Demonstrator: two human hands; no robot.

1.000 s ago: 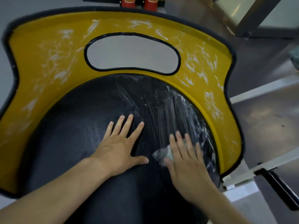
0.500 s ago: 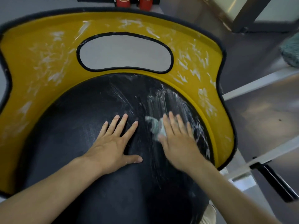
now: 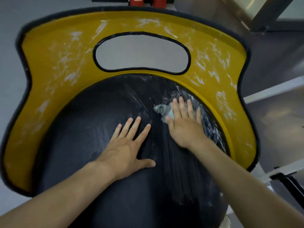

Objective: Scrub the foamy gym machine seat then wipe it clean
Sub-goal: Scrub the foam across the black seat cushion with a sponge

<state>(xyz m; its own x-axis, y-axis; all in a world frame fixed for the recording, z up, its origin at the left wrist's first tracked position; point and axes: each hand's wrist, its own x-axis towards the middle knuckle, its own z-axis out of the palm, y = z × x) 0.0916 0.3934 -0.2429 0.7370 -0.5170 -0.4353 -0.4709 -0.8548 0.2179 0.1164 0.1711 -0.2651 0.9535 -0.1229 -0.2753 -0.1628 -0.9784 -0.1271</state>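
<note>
The gym machine seat (image 3: 79,145) fills the view: a domed black cushion set inside a yellow surround (image 3: 47,83) with dark piping. The left arm of the surround carries thin white foam smears (image 3: 65,63). An oval cut-out (image 3: 141,53) sits in the surround's far middle, and two red containers (image 3: 136,1) stand beyond the far edge. Near the cushion's centre the left hand (image 3: 126,148) lies palm down, fingers straight and spread, thumb out to the right, holding nothing. Just to its right, a pale grey-green pad (image 3: 160,109), cloth or sponge I cannot tell, lies on the cushion's far right part. The right hand (image 3: 184,125) presses on it with flat, straight fingers, and the pad's left end sticks out past the thumb. White foam streaks (image 3: 212,129) run along the cushion's right edge beside this hand. Off the seat's near right corner a black handle (image 3: 292,185) shows.
</note>
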